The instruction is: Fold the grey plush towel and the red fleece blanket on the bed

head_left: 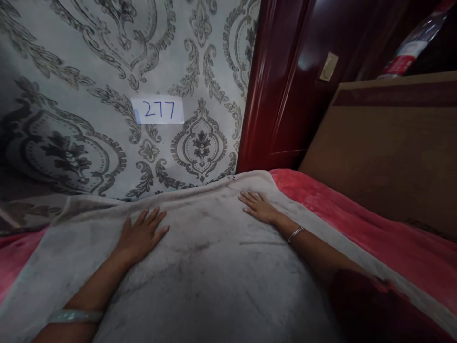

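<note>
A bed is filling the bottom of the view, and a wall with grey swirly wallpaper (107,71) is standing behind it.

Nearest to the camera, a soft pale grey blanket (214,276) is lying spread over the bed. It is reaching from 6 o'clock up to the middle of the view. Both arms are stretching out across it. A pale green bangle (73,316) is sitting on the left wrist at 7 o'clock, and a thin silver bracelet (295,234) is sitting on the right wrist.

The left hand (143,233) is lying flat on the blanket, a little left of the middle, with its fingers spread wide. The right hand (257,206) is lying flat too, a little right of the middle, close to the blanket's far edge. Neither hand is gripping anything — both are open and pressing palm down, well apart from each other. Flat, wide hands like these look right for holding the cloth smooth.

A red fuzzy cover (374,238) is peeking out from under the blanket at 3 o'clock and again at 9 o'clock.

Farther off, a brown headboard (385,157) is leaning up at 2 o'clock. A dark red wooden frame (274,85) is standing at 1 o'clock. On the wall at 11 o'clock, a small white label (157,110) is showing 277. Way up at the right corner, a plastic bottle (414,43) is lying — mostly out of view.
</note>
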`<state>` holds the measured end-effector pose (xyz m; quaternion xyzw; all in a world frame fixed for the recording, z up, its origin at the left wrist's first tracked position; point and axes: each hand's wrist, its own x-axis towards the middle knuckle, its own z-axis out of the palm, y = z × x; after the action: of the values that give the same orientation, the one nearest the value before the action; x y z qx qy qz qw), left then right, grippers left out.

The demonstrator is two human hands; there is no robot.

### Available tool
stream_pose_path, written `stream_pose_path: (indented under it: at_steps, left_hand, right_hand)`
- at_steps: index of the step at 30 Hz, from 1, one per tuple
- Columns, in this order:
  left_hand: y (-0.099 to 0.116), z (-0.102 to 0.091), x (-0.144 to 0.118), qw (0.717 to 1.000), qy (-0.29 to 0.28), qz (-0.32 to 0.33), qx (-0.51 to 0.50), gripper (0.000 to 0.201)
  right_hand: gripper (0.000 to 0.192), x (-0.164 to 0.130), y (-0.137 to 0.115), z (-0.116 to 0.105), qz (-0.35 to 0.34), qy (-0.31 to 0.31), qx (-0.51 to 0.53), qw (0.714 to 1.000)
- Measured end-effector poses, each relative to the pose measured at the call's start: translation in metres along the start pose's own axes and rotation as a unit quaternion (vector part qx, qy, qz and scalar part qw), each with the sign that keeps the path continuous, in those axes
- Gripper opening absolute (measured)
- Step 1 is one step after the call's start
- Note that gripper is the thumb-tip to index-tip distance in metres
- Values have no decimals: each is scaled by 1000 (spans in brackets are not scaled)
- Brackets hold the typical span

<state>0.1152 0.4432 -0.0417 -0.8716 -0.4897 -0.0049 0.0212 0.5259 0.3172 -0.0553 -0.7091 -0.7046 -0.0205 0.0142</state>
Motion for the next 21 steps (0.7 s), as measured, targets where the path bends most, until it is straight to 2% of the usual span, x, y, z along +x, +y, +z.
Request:
stream_pose_path:
  at_steps: [2, 5, 8, 14, 17, 21]
  left_hand:
    - [-1, 1, 1, 1000, 3, -1, 1, 67]
    - [-1, 1, 0, 1000, 1, -1, 7, 68]
    - [0, -2, -1, 1000, -3, 0, 2, 69]
    - [1, -2, -3, 1000, 19, 1, -1, 68]
    - [-1, 1, -3, 1000, 25, 4, 0, 67]
    - [-4, 4, -2, 1000, 20, 5, -2, 70]
  right_hand:
    - [59, 3, 35, 1, 20, 12, -18, 1000]
    - [58, 6, 68, 6, 144, 73, -7, 987]
    - [57, 6, 82, 11, 260, 128, 9, 957]
    - [55, 3, 89, 9, 365, 160, 16, 917]
    - [58, 4, 93, 5, 384, 168, 19, 908]
    - [47, 9, 105, 1, 337, 154, 20, 928]
